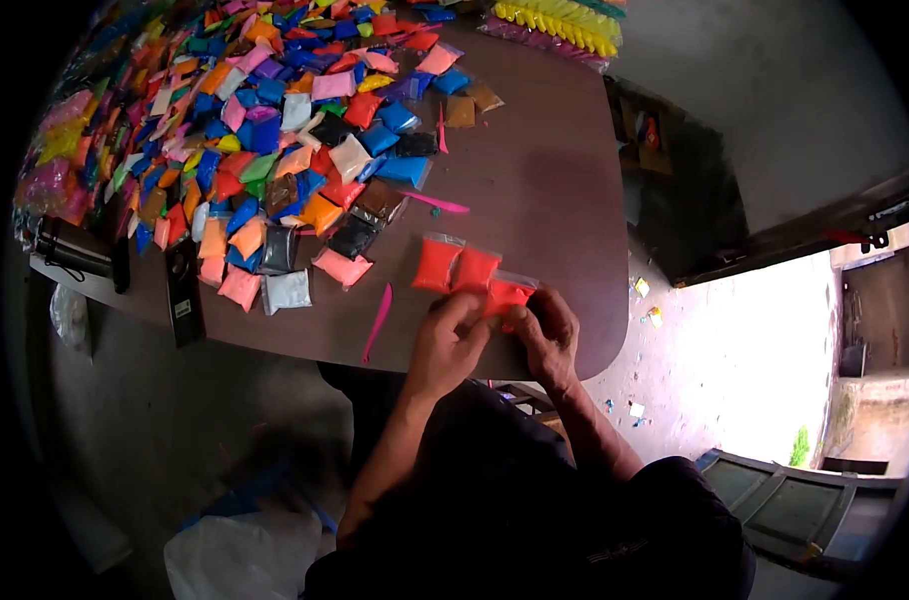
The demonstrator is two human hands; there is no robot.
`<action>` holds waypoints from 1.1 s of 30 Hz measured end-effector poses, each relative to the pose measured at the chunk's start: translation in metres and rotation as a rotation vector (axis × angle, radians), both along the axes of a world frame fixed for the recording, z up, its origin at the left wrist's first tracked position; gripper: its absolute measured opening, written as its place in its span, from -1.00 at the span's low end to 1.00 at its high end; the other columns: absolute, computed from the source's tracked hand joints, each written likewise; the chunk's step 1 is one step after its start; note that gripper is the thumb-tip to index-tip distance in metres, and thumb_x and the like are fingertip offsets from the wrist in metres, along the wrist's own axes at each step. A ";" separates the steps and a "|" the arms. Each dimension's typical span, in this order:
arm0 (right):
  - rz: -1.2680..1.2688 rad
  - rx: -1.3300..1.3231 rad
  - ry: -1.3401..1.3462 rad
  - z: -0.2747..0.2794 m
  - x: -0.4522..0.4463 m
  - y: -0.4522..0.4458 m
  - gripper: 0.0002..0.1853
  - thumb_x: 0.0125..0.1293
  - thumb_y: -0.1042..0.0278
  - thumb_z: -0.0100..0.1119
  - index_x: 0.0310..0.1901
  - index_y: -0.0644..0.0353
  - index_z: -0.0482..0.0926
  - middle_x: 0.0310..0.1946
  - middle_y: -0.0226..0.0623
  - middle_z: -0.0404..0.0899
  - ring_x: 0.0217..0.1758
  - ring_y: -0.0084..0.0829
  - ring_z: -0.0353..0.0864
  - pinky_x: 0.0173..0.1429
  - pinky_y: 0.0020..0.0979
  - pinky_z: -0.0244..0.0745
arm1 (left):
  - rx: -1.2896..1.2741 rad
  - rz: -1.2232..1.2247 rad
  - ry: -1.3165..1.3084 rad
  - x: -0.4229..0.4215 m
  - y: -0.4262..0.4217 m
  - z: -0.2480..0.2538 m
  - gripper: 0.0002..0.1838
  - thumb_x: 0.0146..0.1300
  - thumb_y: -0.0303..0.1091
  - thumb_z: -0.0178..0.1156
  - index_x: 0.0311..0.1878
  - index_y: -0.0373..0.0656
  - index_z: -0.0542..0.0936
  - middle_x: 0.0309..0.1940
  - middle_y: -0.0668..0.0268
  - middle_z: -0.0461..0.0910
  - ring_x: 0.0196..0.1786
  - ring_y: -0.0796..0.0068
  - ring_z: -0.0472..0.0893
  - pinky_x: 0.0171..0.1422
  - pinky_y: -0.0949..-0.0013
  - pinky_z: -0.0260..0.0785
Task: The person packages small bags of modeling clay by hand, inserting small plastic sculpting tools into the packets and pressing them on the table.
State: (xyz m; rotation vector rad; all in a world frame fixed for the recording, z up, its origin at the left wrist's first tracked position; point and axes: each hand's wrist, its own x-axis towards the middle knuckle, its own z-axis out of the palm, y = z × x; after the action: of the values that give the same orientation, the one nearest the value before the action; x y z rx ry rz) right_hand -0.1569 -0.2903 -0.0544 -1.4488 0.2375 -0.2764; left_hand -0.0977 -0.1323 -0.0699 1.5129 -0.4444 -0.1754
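Note:
Three small clear packets of red-orange material lie near the table's front edge: a left packet, a middle packet and a right packet. My right hand pinches the right packet at its side and lower edge. My left hand has its fingers closed at that packet's lower left side, and they also cover the bottom of the middle packet. The exact contact of the left fingertips is partly hidden. Left of my hands lies a pink plastic modelling tool; another pink tool is farther back.
A large heap of packets in many colours covers the table's left side. Yellow bagged items stand at the far edge. The brown table has a rounded right corner, with floor and a bright doorway beyond.

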 end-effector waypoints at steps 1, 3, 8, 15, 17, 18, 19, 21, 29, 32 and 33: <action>0.004 0.011 0.012 0.000 0.000 -0.001 -0.73 0.50 0.48 0.23 0.16 0.36 0.62 -0.04 -0.34 0.72 0.00 -0.58 0.63 0.14 -0.49 0.53 | 0.021 0.003 -0.018 0.000 0.000 -0.001 -0.87 0.40 -0.47 0.36 -0.11 -0.27 0.60 -0.49 0.35 0.54 -0.44 0.63 0.48 -0.31 0.42 0.37; -0.002 0.009 0.007 -0.001 0.001 -0.002 -0.73 0.50 0.49 0.24 0.16 0.36 0.62 -0.05 -0.35 0.72 0.00 -0.59 0.63 0.14 -0.50 0.53 | 0.045 0.004 -0.031 0.000 0.000 0.003 -0.88 0.40 -0.47 0.35 -0.11 -0.28 0.60 -0.48 0.35 0.55 -0.44 0.64 0.48 -0.30 0.42 0.37; 0.014 0.051 -0.014 -0.001 0.000 0.000 -0.76 0.50 0.49 0.25 0.13 0.35 0.63 -0.07 -0.38 0.71 -0.01 -0.61 0.62 0.13 -0.50 0.53 | 0.033 -0.042 0.031 0.003 0.002 0.026 -0.90 0.43 -0.47 0.33 -0.19 -0.28 0.61 -0.50 0.43 0.53 -0.40 0.69 0.43 -0.29 0.46 0.32; 0.056 -0.047 0.020 -0.002 0.000 -0.003 -0.80 0.53 0.43 0.26 0.06 0.34 0.64 -0.14 -0.46 0.66 -0.07 -0.65 0.56 0.06 -0.53 0.48 | 0.029 0.048 -0.075 0.002 -0.001 0.007 -0.82 0.40 -0.43 0.36 -0.30 -0.24 0.56 -0.61 0.43 0.39 -0.53 0.68 0.34 -0.42 0.42 0.19; 0.045 -0.067 0.008 0.000 0.000 -0.002 -0.80 0.54 0.40 0.26 0.06 0.34 0.64 -0.14 -0.46 0.66 -0.08 -0.63 0.55 0.06 -0.53 0.47 | 0.010 0.036 -0.075 0.002 -0.002 0.007 -0.81 0.39 -0.43 0.37 -0.31 -0.24 0.56 -0.61 0.42 0.38 -0.53 0.67 0.33 -0.42 0.42 0.19; 0.041 -0.038 0.009 0.002 0.001 -0.001 -0.81 0.53 0.43 0.27 0.05 0.34 0.64 -0.16 -0.47 0.64 -0.09 -0.66 0.55 0.04 -0.54 0.47 | 0.012 0.034 -0.074 0.002 -0.002 0.011 -0.81 0.39 -0.43 0.37 -0.31 -0.24 0.56 -0.61 0.42 0.38 -0.53 0.67 0.33 -0.42 0.42 0.19; 0.037 -0.009 0.011 0.003 0.001 -0.001 -0.82 0.51 0.47 0.27 0.04 0.35 0.64 -0.18 -0.49 0.62 -0.10 -0.68 0.55 0.02 -0.56 0.47 | 0.015 0.025 -0.059 0.003 -0.002 0.018 -0.80 0.39 -0.43 0.37 -0.32 -0.24 0.55 -0.61 0.43 0.39 -0.52 0.67 0.33 -0.42 0.42 0.19; 0.046 -0.002 0.006 0.002 0.001 0.000 -0.83 0.51 0.47 0.28 0.03 0.35 0.65 -0.19 -0.49 0.62 -0.11 -0.69 0.54 0.01 -0.56 0.47 | 0.021 0.013 -0.042 0.003 -0.002 0.018 -0.79 0.40 -0.43 0.37 -0.32 -0.24 0.54 -0.61 0.43 0.39 -0.52 0.68 0.33 -0.42 0.42 0.18; 0.061 -0.031 0.052 0.008 0.001 0.002 -0.87 0.52 0.49 0.25 -0.02 0.35 0.67 -0.22 -0.51 0.61 -0.12 -0.71 0.53 0.01 -0.57 0.45 | -0.032 0.040 -0.002 0.001 0.000 0.000 -0.83 0.42 -0.45 0.36 -0.28 -0.26 0.58 -0.59 0.48 0.40 -0.49 0.74 0.32 -0.40 0.46 0.18; 0.062 -0.048 0.051 0.005 0.001 0.002 -0.88 0.52 0.51 0.23 -0.03 0.35 0.67 -0.24 -0.51 0.60 -0.14 -0.72 0.52 -0.02 -0.58 0.44 | 0.009 0.023 0.014 0.001 0.001 0.007 -0.86 0.42 -0.45 0.37 -0.24 -0.27 0.61 -0.58 0.51 0.42 -0.48 0.75 0.33 -0.39 0.46 0.19; 0.043 -0.041 0.018 0.005 0.003 0.003 -0.88 0.52 0.50 0.23 -0.04 0.35 0.67 -0.24 -0.52 0.60 -0.15 -0.72 0.51 -0.03 -0.58 0.43 | 0.009 0.023 0.014 0.001 0.002 0.008 -0.86 0.42 -0.45 0.37 -0.24 -0.27 0.61 -0.58 0.51 0.42 -0.48 0.75 0.33 -0.39 0.46 0.19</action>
State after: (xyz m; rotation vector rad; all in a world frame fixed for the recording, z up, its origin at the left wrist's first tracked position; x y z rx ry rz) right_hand -0.1538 -0.2872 -0.0495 -1.4958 0.2165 -0.2346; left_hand -0.0971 -0.1307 -0.0614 1.5246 -0.4150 -0.1704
